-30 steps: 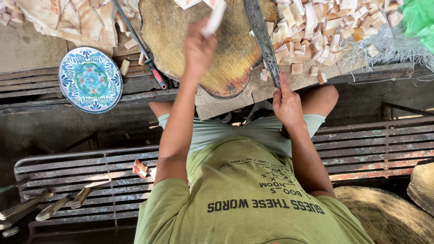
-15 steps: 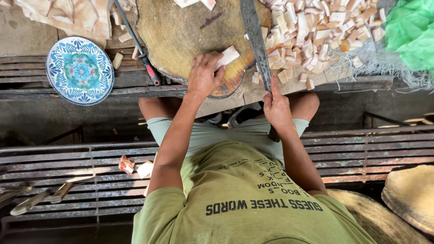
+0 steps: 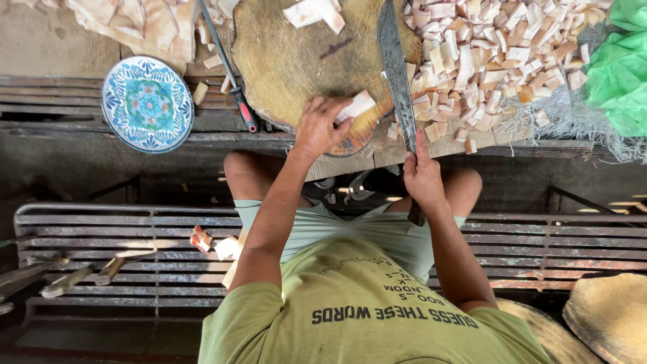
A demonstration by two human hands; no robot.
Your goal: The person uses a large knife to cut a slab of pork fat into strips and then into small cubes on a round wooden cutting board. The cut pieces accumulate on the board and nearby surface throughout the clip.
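My left hand [image 3: 322, 127] is closed on a pale, flat chunk [image 3: 357, 105] and presses it onto the near edge of a round wooden chopping block [image 3: 290, 61]. My right hand [image 3: 422, 176] grips the handle of a long, dark knife [image 3: 395, 67]. Its blade lies along the block's right side and points away from me. Two more pale pieces [image 3: 314, 12] rest at the block's far edge. Right of the blade is a heap of small cut pieces [image 3: 492, 54].
A blue patterned plate [image 3: 148, 102] sits to the left, next to a red-handled tool [image 3: 229, 67]. Green plastic [image 3: 620, 67] lies at the far right. I sit on a slatted metal bench [image 3: 101, 236] that holds a few scraps [image 3: 214, 244]. Larger pale slabs [image 3: 135, 23] lie at the top left.
My left hand came back from the far side of the block to its near edge, holding the pale chunk. My right hand stayed at the knife.
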